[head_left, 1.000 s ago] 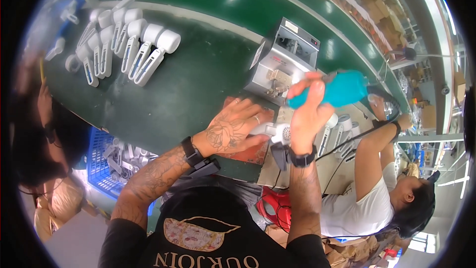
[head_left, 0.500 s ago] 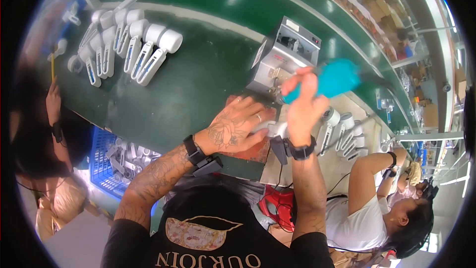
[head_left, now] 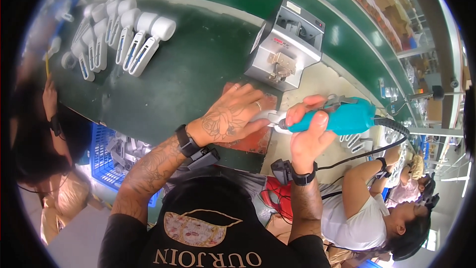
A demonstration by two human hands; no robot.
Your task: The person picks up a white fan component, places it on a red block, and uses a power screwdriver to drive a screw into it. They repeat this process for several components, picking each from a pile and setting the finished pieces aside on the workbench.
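In the head view, the right hand's [head_left: 308, 130] grip, wrapped around a teal power tool [head_left: 351, 116], has swung it level beside the white part [head_left: 271, 116], seemingly into working position. The left hand's [head_left: 229, 116] grip pinches that part over the red board [head_left: 249, 144], toward the worktop's [head_left: 198, 72] near right corner.

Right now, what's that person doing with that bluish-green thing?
The person's right hand is gripping a teal power tool, with its tip pointing left toward a small white piece. The left hand holds that piece over a red board; I can't tell whether the tip touches it. A silver machine stands just beyond, and white gadgets with round heads lie on the green table to the left.
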